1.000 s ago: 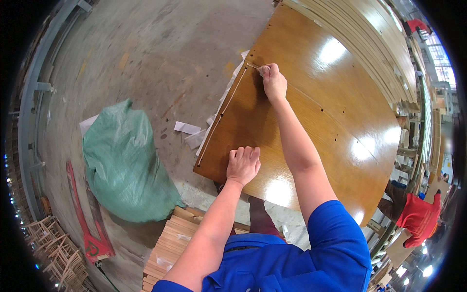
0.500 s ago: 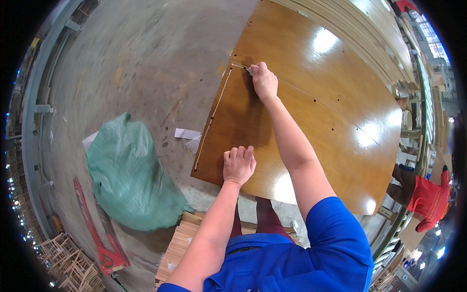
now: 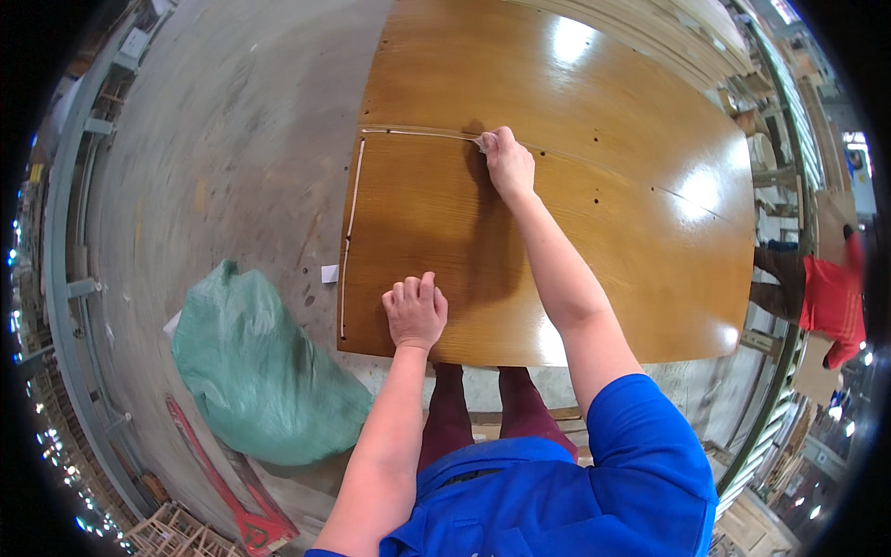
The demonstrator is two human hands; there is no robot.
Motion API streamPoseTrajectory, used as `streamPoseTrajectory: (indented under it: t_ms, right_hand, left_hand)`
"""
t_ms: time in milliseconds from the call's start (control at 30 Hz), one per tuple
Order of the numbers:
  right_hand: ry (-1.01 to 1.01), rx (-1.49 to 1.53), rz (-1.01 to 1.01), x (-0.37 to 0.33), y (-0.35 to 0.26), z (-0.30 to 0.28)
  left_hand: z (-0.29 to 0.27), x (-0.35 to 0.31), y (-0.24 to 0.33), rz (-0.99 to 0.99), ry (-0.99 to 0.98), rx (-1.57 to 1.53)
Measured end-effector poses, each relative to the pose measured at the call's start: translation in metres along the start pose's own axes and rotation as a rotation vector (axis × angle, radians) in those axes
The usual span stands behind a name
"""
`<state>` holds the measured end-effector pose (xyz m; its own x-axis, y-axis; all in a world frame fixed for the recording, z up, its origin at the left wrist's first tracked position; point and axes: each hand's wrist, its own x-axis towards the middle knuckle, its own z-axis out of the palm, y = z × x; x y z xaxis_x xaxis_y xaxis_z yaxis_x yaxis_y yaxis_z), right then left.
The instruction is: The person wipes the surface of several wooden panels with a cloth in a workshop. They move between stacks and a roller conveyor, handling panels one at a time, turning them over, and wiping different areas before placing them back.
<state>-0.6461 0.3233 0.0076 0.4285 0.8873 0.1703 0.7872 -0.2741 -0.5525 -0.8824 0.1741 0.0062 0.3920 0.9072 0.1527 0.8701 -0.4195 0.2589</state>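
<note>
A large glossy brown wooden panel [image 3: 427, 223] lies in front of me. A thin white bead of glue [image 3: 350, 232] runs along a groove by its left edge, then turns the corner and crosses the panel to the right. My right hand [image 3: 509, 165] is closed round a small crumpled whitish plastic glue bag [image 3: 482, 143], its tip at the end of that line. Most of the bag is hidden inside my fingers. My left hand [image 3: 415, 311] rests on the panel near its front edge, fingers loosely bent and apart, holding nothing.
A full green woven sack [image 3: 264, 371] stands at the left, beside a red pallet-jack handle [image 3: 218, 473]. Long pale boards [image 3: 640, 37] are stacked beyond the panel. A co-worker in a red top [image 3: 831, 297] is at the far right. Small dark holes dot the panel.
My right hand has travelled rightward along the groove, and the white line across the panel is longer. My left hand still rests on the panel. The view has shifted.
</note>
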Motion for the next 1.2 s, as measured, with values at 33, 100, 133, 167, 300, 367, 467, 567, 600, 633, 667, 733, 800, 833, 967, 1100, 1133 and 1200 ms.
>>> streamPoseTrajectory:
  t_ms: [33, 100, 133, 167, 300, 367, 467, 567, 600, 633, 667, 733, 800, 833, 967, 1100, 1133, 1200]
  right_hand:
    - [0.008, -0.009, 0.013, -0.002, 0.009, -0.006]
    - [0.041, -0.018, 0.046, -0.007, 0.031, -0.018]
    - [0.057, -0.022, 0.062, -0.009, 0.041, -0.024]
    - [0.075, -0.022, 0.076, -0.013, 0.051, -0.03]
    - [0.118, -0.015, 0.116, -0.02, 0.079, -0.051]
    - [0.115, -0.047, 0.149, -0.02, 0.085, -0.057]
    - [0.113, -0.066, 0.151, -0.02, 0.089, -0.059]
    - [0.115, -0.049, 0.129, -0.018, 0.088, -0.056]
    - [0.115, -0.038, 0.121, -0.017, 0.086, -0.054]
    - [0.108, -0.043, 0.118, -0.017, 0.085, -0.054]
    - [0.111, -0.053, 0.123, -0.017, 0.087, -0.054]
    - [0.12, -0.075, 0.136, -0.016, 0.091, -0.055]
    - [0.107, -0.064, 0.153, -0.017, 0.093, -0.058]
    - [0.101, -0.059, 0.163, -0.017, 0.095, -0.06]
    - [0.122, -0.051, 0.19, -0.021, 0.113, -0.076]
    - [0.14, -0.075, 0.251, -0.029, 0.145, -0.097]
    - [0.141, -0.088, 0.276, -0.031, 0.154, -0.103]
    - [0.182, -0.07, 0.287, -0.035, 0.177, -0.117]
  left_hand:
    - [0.0, -0.001, 0.0, 0.0, -0.003, 0.009]
    - [0.0, 0.0, 0.002, 0.007, -0.001, 0.012]
    - [-0.001, 0.001, 0.003, 0.012, 0.006, 0.015]
    - [-0.001, 0.001, 0.004, 0.014, 0.013, 0.019]
    - [0.0, 0.0, 0.004, 0.02, 0.036, 0.044]
    - [0.001, 0.0, 0.004, 0.023, 0.042, 0.056]
    - [0.001, 0.0, 0.005, 0.028, 0.053, 0.051]
    - [0.001, 0.0, 0.006, 0.033, 0.054, 0.057]
    - [0.001, 0.0, 0.006, 0.034, 0.055, 0.06]
    - [0.001, 0.0, 0.006, 0.034, 0.056, 0.062]
    - [0.001, 0.001, 0.007, 0.037, 0.058, 0.061]
    - [0.002, 0.001, 0.007, 0.038, 0.052, 0.056]
    - [0.002, 0.0, 0.007, 0.032, 0.045, 0.06]
    - [0.002, 0.0, 0.007, 0.031, 0.043, 0.064]
    - [0.002, -0.001, 0.007, 0.03, 0.042, 0.056]
    - [0.003, 0.0, 0.008, 0.024, 0.033, 0.065]
    - [0.002, -0.001, 0.009, 0.016, 0.023, 0.07]
    - [0.002, -0.001, 0.011, 0.006, 0.003, 0.076]
